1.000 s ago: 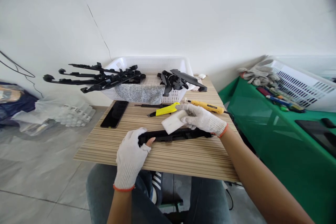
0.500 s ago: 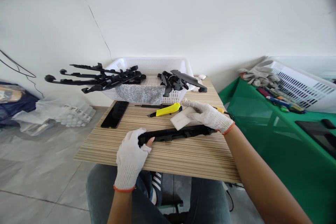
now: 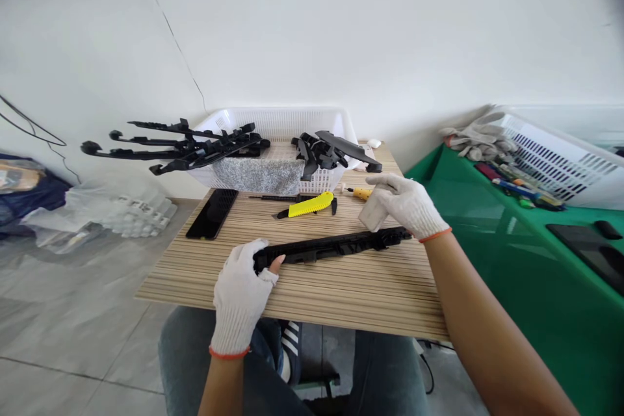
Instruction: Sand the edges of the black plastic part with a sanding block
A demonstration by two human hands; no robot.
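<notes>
My left hand (image 3: 240,286), in a white knit glove with the thumb tip bare, grips the left end of a long black plastic part (image 3: 322,249). That part lies across the wooden table in front of me. My right hand (image 3: 407,205), gloved too, holds a flat whitish pad (image 3: 373,213), perhaps a folded cloth, over the part's right end. Behind the part lie a yellow utility knife (image 3: 311,205) with a black tip and a dark caliper (image 3: 277,197). A yellow-handled screwdriver (image 3: 361,193) rests beside my right fingers.
At the table's back, a white plastic basket (image 3: 336,118) holds several black plastic parts (image 3: 214,146), some jutting out left, and a grey cloth (image 3: 258,175) over its rim. A phone (image 3: 212,213) lies at the left. A green-covered table (image 3: 458,208) with pens and another basket stands right.
My right hand has moved right with the pad, toward the black part's right end, uncovering the screwdriver. My left hand keeps its grip on the left end.
</notes>
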